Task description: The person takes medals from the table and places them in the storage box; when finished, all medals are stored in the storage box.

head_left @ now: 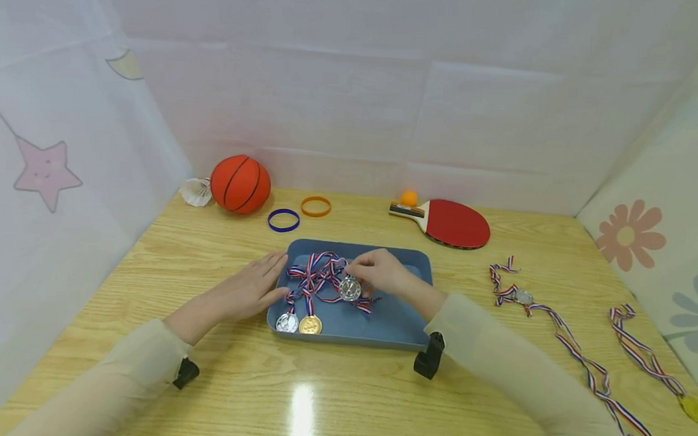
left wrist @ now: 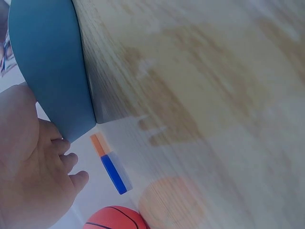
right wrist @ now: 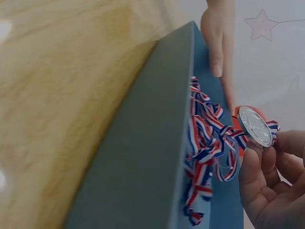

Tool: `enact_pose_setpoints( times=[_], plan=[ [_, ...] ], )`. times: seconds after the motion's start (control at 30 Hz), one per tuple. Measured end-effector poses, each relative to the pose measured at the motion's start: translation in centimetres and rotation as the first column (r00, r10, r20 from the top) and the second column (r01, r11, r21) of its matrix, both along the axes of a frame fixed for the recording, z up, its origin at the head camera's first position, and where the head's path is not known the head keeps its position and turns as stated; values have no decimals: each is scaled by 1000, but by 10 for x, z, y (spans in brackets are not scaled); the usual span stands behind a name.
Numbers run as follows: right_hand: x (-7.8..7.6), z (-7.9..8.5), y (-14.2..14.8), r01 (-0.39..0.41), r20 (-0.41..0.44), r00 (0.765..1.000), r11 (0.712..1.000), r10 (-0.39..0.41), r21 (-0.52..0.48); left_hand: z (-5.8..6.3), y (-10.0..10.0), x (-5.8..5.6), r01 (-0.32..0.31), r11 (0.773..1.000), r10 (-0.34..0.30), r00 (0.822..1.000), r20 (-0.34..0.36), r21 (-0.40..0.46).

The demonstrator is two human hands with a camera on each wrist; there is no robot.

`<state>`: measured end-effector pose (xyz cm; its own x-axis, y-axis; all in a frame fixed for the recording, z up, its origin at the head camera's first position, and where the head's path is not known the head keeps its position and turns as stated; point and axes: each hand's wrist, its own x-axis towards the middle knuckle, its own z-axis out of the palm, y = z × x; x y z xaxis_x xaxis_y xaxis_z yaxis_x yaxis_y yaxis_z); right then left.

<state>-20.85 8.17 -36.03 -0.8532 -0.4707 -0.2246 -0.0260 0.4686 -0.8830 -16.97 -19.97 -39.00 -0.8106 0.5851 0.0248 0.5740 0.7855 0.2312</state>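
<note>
A blue-grey tray [head_left: 390,324] lies on the table, with tangled red, white and blue ribbons [right wrist: 205,138] inside. My right hand [head_left: 384,273] is over the tray and pinches a silver medal [head_left: 350,289] at its edge, by the ribbon end. In the right wrist view, thumb and fingertips grip this medal [right wrist: 255,126]. Another silver medal [head_left: 287,323] and a gold medal [head_left: 310,324] lie side by side in the tray's front left corner. My left hand [head_left: 251,285] rests against the tray's left side with its fingers extended.
To the right lie a ribboned silver-looking medal [head_left: 523,297] and a gold medal [head_left: 696,410]. Behind the tray are a shuttlecock [head_left: 196,192], a basketball [head_left: 240,185], blue [head_left: 283,229] and orange wristbands [head_left: 316,214], an orange ball [head_left: 409,198] and a table tennis bat [head_left: 458,223].
</note>
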Motion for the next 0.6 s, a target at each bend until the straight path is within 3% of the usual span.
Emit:
enact_pose_setpoints(
  times=[0.33, 0.6],
  plan=[
    [22, -20, 1, -134, 98, 986, 991, 135, -19, -2, -1, -2, -9, 1000, 9, 1000, 11, -29],
    [24, -35, -7, -143, 88, 986, 990, 142, 11, -2, -1, -2, -13, 999, 14, 1000, 19, -37]
  ],
)
